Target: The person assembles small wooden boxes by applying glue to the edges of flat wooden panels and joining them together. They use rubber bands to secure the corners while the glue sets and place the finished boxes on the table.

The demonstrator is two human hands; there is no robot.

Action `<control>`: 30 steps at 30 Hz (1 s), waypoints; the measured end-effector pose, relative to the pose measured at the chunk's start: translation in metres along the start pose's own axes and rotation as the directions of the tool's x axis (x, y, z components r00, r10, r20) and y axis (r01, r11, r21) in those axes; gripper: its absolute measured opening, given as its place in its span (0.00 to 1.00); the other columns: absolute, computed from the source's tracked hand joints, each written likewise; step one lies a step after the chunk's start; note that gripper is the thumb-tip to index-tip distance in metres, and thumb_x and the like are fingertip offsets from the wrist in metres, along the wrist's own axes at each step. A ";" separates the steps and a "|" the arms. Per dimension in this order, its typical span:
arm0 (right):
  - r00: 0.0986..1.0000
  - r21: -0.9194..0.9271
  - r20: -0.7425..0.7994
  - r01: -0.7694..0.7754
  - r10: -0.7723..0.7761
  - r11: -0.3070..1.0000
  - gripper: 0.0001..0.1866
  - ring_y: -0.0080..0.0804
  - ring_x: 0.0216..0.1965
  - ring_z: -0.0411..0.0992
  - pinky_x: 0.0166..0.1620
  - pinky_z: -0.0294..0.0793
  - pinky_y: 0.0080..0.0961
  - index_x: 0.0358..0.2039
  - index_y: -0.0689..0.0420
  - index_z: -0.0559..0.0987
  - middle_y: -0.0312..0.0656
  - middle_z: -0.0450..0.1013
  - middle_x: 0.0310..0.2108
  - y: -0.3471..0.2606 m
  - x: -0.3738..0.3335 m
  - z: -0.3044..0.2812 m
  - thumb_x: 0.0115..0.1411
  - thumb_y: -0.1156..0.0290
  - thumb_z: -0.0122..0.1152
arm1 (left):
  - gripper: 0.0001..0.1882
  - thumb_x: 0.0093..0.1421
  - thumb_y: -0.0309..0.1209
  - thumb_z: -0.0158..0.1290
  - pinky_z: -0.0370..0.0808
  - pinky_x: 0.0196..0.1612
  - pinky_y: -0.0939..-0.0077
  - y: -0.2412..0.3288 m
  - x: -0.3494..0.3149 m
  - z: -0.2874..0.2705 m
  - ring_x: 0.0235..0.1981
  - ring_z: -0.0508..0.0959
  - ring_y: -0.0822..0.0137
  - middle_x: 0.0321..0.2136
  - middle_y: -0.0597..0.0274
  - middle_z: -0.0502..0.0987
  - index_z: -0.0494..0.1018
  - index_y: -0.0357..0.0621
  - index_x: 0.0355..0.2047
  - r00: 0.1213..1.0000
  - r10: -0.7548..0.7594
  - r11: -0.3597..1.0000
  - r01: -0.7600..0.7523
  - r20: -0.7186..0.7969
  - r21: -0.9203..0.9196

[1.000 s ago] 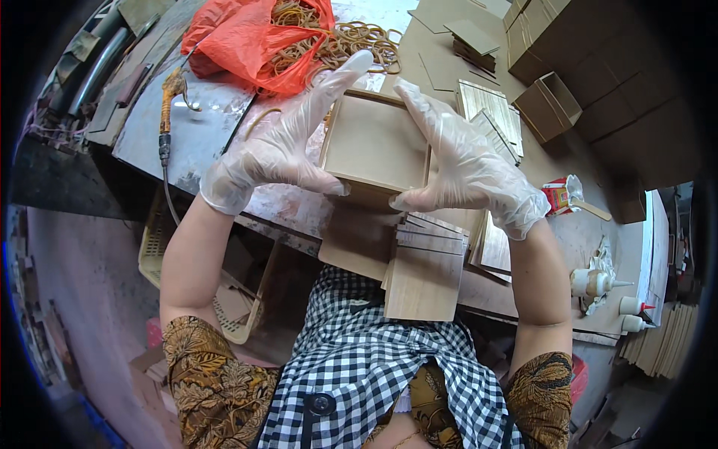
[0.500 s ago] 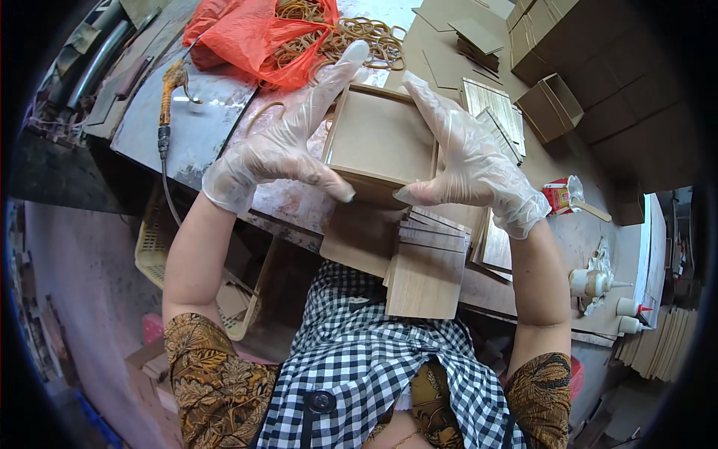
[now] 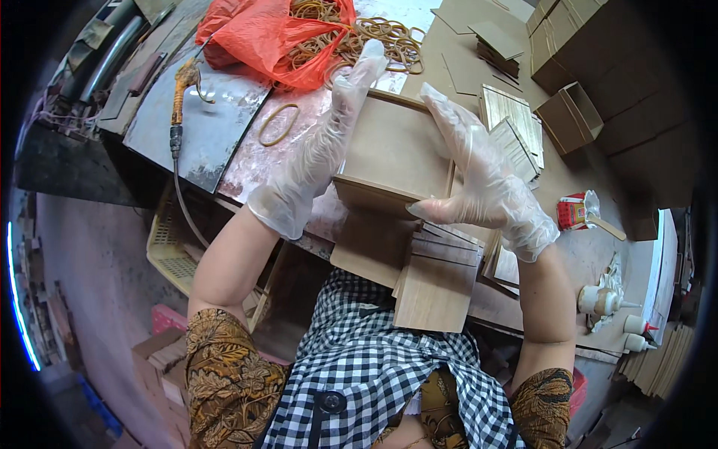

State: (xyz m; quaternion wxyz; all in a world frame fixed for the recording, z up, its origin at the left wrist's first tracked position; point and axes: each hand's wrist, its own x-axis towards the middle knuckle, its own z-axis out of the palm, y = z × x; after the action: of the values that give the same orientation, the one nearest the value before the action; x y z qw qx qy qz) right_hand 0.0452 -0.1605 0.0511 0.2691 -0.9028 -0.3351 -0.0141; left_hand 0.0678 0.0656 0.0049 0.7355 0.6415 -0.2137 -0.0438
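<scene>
A shallow, open wooden box is between my two hands, which wear clear thin gloves. My left hand lies along its left side with the fingers stretched straight, pressing on it; its thumb is hidden. On the other side, my right hand grips the box, fingers along the right wall and thumb at the near right corner. Below the box, a brown board and a fanned stack of thin wooden slats jut over the table's near edge. A loose rubber band lies left of my left hand.
A red plastic bag spills rubber bands at the back. An orange-handled air gun with a hose lies left. Rightward are wooden slats, cardboard boxes, a red packet with a stick, and glue bottles.
My left hand has turned more upright and flattened against the box's left side; its thumb no longer shows at the near wall. The loose rubber band has come into fuller view. The whole view has shifted slightly.
</scene>
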 end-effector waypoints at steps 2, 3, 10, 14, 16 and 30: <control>0.999 0.009 -0.031 0.029 -0.028 1.000 0.60 0.53 0.66 0.56 0.68 0.58 0.38 0.69 0.62 0.55 0.58 0.57 0.65 0.001 -0.001 0.003 0.37 0.56 0.76 | 0.50 0.64 0.69 0.26 0.39 0.73 0.68 -0.001 -0.002 0.002 0.73 0.45 0.62 0.72 0.55 0.45 0.42 0.39 0.72 0.999 -0.007 0.999 0.009 -0.038 0.047; 0.999 0.014 -0.040 0.035 -0.034 0.999 0.60 0.54 0.66 0.56 0.68 0.58 0.38 0.69 0.62 0.55 0.58 0.58 0.64 0.002 0.000 0.004 0.37 0.57 0.76 | 0.50 0.64 0.68 0.27 0.40 0.73 0.68 0.007 -0.003 0.005 0.73 0.46 0.62 0.72 0.55 0.46 0.43 0.39 0.72 0.999 -0.014 0.997 0.016 -0.040 0.069; 0.997 0.053 -0.065 0.053 -0.050 0.997 0.58 0.54 0.64 0.58 0.67 0.60 0.37 0.69 0.60 0.56 0.58 0.59 0.63 0.001 -0.001 0.006 0.38 0.60 0.75 | 0.48 0.65 0.67 0.30 0.43 0.72 0.68 -0.003 0.003 0.004 0.72 0.48 0.62 0.72 0.57 0.48 0.47 0.39 0.71 0.998 -0.054 0.998 0.053 -0.035 -0.040; 0.997 0.042 -0.068 0.038 -0.035 0.998 0.58 0.54 0.64 0.58 0.67 0.60 0.37 0.69 0.60 0.56 0.58 0.59 0.63 0.000 -0.003 0.004 0.38 0.61 0.75 | 0.49 0.64 0.68 0.31 0.43 0.72 0.67 0.000 0.001 0.006 0.72 0.47 0.63 0.72 0.57 0.47 0.46 0.40 0.71 1.000 -0.019 1.000 0.019 -0.017 0.023; 0.996 0.046 -0.072 0.047 -0.044 0.998 0.57 0.54 0.64 0.59 0.66 0.60 0.37 0.69 0.61 0.56 0.57 0.59 0.62 -0.002 -0.002 0.005 0.38 0.62 0.75 | 0.50 0.63 0.69 0.31 0.42 0.73 0.67 -0.011 0.002 -0.001 0.73 0.46 0.63 0.72 0.56 0.47 0.45 0.43 0.72 1.000 -0.008 1.000 0.008 0.012 0.012; 0.922 0.732 -0.063 -0.218 0.382 0.646 0.45 0.40 0.70 0.52 0.68 0.54 0.31 0.69 0.66 0.54 0.49 0.58 0.67 -0.023 -0.032 -0.006 0.62 0.53 0.63 | 0.51 0.61 0.70 0.38 0.46 0.70 0.65 0.003 -0.041 -0.021 0.70 0.55 0.65 0.69 0.60 0.57 0.52 0.40 0.70 0.960 -0.103 0.982 0.056 -0.259 -0.181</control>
State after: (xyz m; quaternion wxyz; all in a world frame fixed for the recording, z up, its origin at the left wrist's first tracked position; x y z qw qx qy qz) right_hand 0.0073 -0.1676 0.0609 0.6295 -0.7635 -0.1282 0.0656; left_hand 0.0379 0.0999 -0.0047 0.8076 0.5839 -0.0821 -0.0047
